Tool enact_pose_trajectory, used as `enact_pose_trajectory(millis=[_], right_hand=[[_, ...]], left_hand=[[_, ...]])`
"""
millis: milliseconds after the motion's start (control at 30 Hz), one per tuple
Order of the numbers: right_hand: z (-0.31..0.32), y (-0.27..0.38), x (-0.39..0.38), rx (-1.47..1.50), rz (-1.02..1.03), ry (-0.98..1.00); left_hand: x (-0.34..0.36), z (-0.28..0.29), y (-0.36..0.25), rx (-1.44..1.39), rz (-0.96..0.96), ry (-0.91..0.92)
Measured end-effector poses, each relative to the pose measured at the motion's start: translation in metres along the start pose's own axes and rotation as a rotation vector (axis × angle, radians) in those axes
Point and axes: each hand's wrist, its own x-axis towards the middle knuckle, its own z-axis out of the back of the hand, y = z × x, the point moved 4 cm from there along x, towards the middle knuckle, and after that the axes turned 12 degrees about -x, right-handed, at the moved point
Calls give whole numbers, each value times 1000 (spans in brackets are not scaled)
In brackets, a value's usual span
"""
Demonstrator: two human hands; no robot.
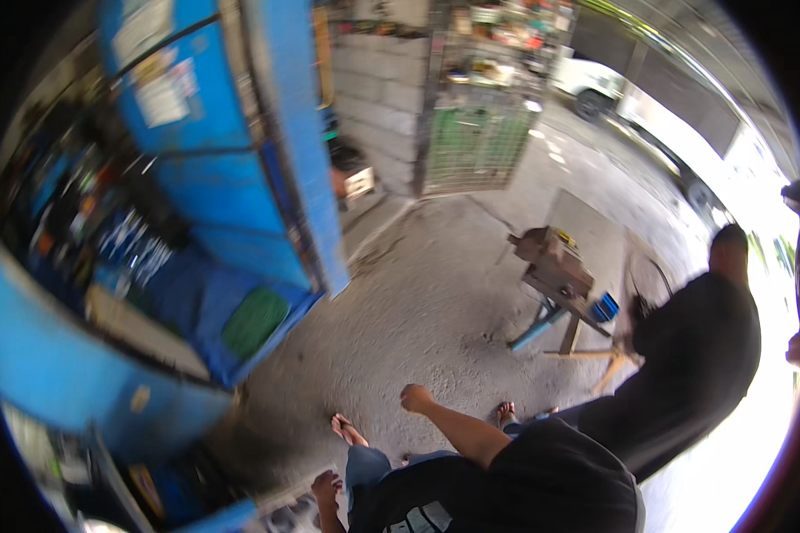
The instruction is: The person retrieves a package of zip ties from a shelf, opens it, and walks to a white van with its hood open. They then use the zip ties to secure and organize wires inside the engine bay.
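Note:
My right hand (414, 399) is held out over the concrete floor, its fingers curled into a fist. Nothing shows in it, and it touches nothing. Low on the left is my left hand (327, 486), with bent fingers drawn together; whether they hold anything is too small to make out. Below the hands is my black shirt (436, 497). A sandalled foot (348, 430) stands on the floor between the two hands. Ahead and to the right, out of reach of both hands, a brown metal bench vise (556, 264) sits on a stand with a blue leg (538, 330).
Close at right, a person in black (698, 346) bends beside the stand. A blue metal cabinet (209, 133) and a blue shelf with a green cloth pad (256, 322) line the left. Farther back are a green mesh rack (474, 147) and a white truck (596, 82).

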Motion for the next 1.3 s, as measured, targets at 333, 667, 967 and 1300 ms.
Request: enact_pose_trajectory(millis=[333,667,967,1300], right_hand=[[32,22,47,417,-572,146],[-31,-11,14,443,-786,426],[127,43,245,915,-821,568],[293,161,519,966,-175,422]], left_hand=[[194,-34,-287,386,106,-54],[364,-89,-436,443,-104,101],[342,-44,-404,391,14,-253],[328,-21,-329,-102,328,-616]])
